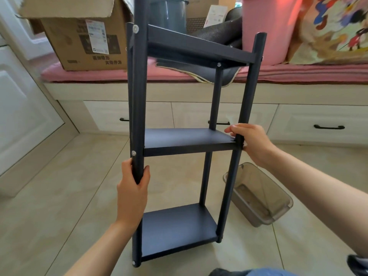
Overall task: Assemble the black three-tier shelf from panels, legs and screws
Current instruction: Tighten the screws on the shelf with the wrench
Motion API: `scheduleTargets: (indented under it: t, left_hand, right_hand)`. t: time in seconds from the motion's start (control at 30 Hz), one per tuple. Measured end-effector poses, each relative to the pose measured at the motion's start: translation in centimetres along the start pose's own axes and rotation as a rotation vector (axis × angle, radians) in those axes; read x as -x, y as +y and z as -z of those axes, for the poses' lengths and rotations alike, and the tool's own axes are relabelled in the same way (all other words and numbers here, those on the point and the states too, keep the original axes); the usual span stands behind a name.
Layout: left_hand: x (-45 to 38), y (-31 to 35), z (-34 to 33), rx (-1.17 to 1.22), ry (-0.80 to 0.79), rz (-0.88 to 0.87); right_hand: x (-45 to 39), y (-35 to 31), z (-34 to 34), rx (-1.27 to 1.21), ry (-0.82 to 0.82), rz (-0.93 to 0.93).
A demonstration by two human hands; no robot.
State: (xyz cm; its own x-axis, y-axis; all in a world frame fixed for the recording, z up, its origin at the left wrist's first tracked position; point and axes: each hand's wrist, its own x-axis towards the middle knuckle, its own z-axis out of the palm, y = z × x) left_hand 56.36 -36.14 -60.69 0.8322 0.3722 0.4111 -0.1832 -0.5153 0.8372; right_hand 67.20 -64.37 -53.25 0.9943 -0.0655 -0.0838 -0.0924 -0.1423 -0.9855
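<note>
— Where is the shelf (187,140)?

— It stands up on the floor (65,196), right in front of the person. It has three boards, one high, one in the middle, one low.

— How are the hands on it?

— The left hand (132,188) has its grip wrapped tight around the near left leg (138,96), just under the middle board (185,139). The right hand (249,142) has its grip curled around the near right leg (247,100), right where that board meets the leg.

— Any screws?

— Yes, small round silver ones (133,153) show on the left leg, near each board.

— What is on the floor?

— Pale tiles. A see-through bin (258,198) lies tipped over just to the right of the shelf.

— And behind?

— A long white bench with drawers (310,124) and black handles. A pink mat (119,73) is on top. On it sit a cardboard box (79,38), a grey bucket (169,12) and a pink tub (266,28).
</note>
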Motion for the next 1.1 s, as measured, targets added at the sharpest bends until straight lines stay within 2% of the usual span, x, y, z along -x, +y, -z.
scheduleTargets:
  t: [0.1, 0.23, 0.53, 0.83, 0.9, 1.0, 1.1]
  left_hand:
    - [-0.7, -0.9, 0.3, -0.031, 0.026, 0.007]
    - [-1.4, -2.1, 0.5, -0.058, 0.046, 0.05]
    - [-1.8, -5.4, -1.3, -0.056, 0.027, 0.143]
    - [-5.3, -6.4, -2.0, -0.128, 0.012, 0.097]
    - [-7.2, -6.2, -2.1, -0.248, -0.044, 0.179]
    - [-9.6, -5.3, -2.0, -0.514, -0.223, 0.355]
    - [-10.2, -4.6, -1.5, -0.446, -0.336, 0.371]
  right_hand:
    - [0.7, 0.3, -1.0, 0.127, 0.006, 0.106]
    - [1.2, 0.4, -1.9, 0.145, 0.003, 0.16]
    - [2.3, -0.1, -3.7, 0.052, 0.076, 0.145]
    - [3.7, -0.2, -4.5, -0.078, 0.151, 0.151]
    - [4.3, -0.9, -5.6, -0.128, 0.152, 0.182]
    - [5.2, -1.9, -7.6, -0.16, 0.099, 0.199]
    - [5.7, -3.2, -8.5, -0.077, 0.007, 0.192]
